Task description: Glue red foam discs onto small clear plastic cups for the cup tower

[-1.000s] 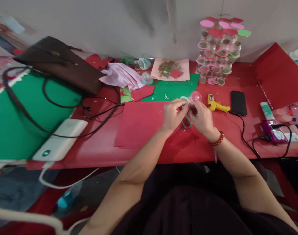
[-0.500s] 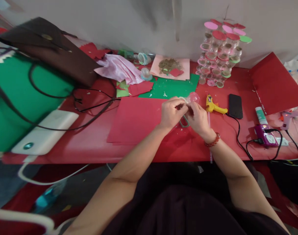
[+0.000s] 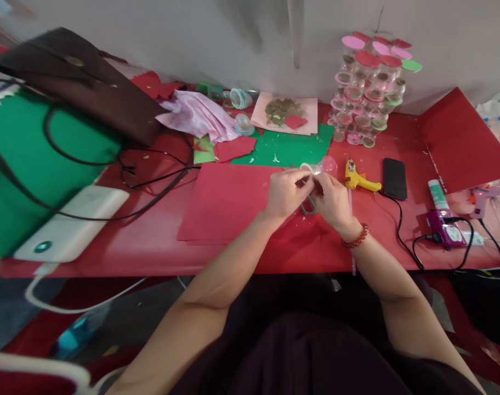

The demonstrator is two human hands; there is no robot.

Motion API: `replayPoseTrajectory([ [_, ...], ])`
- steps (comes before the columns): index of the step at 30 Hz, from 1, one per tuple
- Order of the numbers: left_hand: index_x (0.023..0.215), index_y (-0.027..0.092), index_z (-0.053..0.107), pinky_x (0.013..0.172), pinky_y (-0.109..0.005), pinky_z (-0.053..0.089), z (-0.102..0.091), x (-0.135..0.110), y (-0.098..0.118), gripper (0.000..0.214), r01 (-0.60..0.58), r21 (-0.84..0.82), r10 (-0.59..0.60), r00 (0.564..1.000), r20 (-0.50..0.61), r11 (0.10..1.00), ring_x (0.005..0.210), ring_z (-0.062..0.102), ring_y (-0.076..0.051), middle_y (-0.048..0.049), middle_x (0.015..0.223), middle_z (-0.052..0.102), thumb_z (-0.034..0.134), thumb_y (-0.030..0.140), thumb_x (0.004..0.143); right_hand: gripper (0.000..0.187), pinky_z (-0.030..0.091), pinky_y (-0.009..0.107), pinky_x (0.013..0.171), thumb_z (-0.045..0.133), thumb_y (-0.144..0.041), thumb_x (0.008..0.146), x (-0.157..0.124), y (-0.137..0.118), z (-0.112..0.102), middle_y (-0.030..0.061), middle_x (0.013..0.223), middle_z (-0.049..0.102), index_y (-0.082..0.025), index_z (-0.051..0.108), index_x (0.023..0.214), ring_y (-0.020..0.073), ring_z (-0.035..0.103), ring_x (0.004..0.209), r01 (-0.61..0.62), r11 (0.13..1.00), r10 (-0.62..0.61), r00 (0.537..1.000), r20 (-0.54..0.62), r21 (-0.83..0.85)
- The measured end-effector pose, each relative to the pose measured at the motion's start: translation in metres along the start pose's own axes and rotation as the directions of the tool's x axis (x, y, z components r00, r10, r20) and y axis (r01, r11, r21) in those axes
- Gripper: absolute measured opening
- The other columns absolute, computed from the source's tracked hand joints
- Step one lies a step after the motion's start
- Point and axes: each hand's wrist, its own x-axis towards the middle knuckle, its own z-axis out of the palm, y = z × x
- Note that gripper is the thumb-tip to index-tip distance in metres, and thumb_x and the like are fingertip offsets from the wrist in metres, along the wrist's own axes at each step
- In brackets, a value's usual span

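Observation:
Between my two hands is a small clear plastic cup-like piece [image 3: 326, 166] with a pink round end, lying sideways. My left hand [image 3: 286, 192] is closed, its fingertips pinched at the piece's pale rim. My right hand [image 3: 331, 198], with a red bead bracelet [image 3: 356, 236] at the wrist, is closed on the near side of it. The fingers partly hide the piece. Under the hands, scissors [image 3: 309, 206] show by a green handle loop. Right of my right hand rests a yellow glue gun [image 3: 360, 178], and a thin translucent stick [image 3: 352, 258] runs below it.
A stack of clear cups with coloured discs [image 3: 365, 93] stands at the back. Red sheets [image 3: 225, 203], a green sheet [image 3: 295, 147] and a dark bag [image 3: 81, 77] lie leftward. A phone [image 3: 395, 179], purple power adapter [image 3: 445, 227] and cables are on the right.
The cup-like piece has tipped slightly between my fingers, and its pale rim shows more. Both hands stay in nearly the same place, still closed. The view has shifted a little.

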Motion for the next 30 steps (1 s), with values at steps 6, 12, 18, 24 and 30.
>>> replayPoseTrajectory([
  [6,0.076,0.021,0.076,0.062,-0.032,0.047,0.003,-0.006,-0.001,0.024,-0.015,0.157,0.014,1.000,0.006,0.987,0.067,0.065,-0.019,-0.0072,0.075,0.074,0.059,0.026,0.092,0.013,0.039,0.031,0.062,0.054,-0.010,0.088,-0.001,-0.002,-0.003,0.0058,0.085,0.066,-0.022,0.059,0.091,0.0165,0.052,0.068,0.023,0.994,-0.014,0.997,0.081,-0.111],
  [12,0.069,0.021,0.072,0.061,-0.031,0.043,0.002,-0.006,0.000,0.025,-0.054,0.199,0.060,0.998,-0.024,0.978,0.066,0.060,-0.017,-0.0052,0.071,0.070,0.060,0.024,0.091,0.015,0.037,0.030,0.061,0.053,-0.008,0.085,-0.001,-0.005,-0.004,0.0040,0.083,0.064,-0.022,0.059,0.088,0.0156,0.051,0.067,0.025,0.996,-0.022,0.999,0.045,-0.081],
  [18,0.063,0.020,0.068,0.062,-0.028,0.042,0.000,0.000,0.003,0.022,0.064,0.022,-0.062,0.996,-0.071,0.998,0.062,0.056,-0.014,-0.0014,0.063,0.066,0.061,0.022,0.084,0.011,0.042,0.028,0.063,0.058,-0.013,0.087,-0.001,-0.003,0.000,0.0008,0.082,0.063,-0.024,0.058,0.088,0.0145,0.055,0.070,0.045,0.998,-0.043,0.998,-0.054,0.047],
  [24,0.067,0.020,0.073,0.062,-0.024,0.047,-0.003,0.004,0.004,0.017,0.295,-0.346,-0.302,0.953,0.034,0.891,0.062,0.062,-0.013,0.0009,0.064,0.071,0.061,0.024,0.079,0.013,0.045,0.026,0.063,0.054,-0.012,0.091,0.001,-0.006,-0.001,-0.0015,0.076,0.062,-0.023,0.057,0.084,0.0119,0.056,0.066,0.028,0.978,-0.004,0.993,-0.117,0.207],
  [30,0.075,0.019,0.078,0.068,-0.025,0.054,-0.004,0.005,0.006,0.017,0.335,-0.458,-0.312,0.942,0.127,0.823,0.070,0.070,-0.015,-0.0018,0.075,0.078,0.064,0.028,0.080,0.012,0.045,0.026,0.063,0.058,-0.015,0.091,0.003,-0.006,-0.004,-0.0018,0.074,0.061,-0.023,0.056,0.082,0.0116,0.055,0.065,0.007,0.977,0.023,0.990,-0.137,0.214],
])
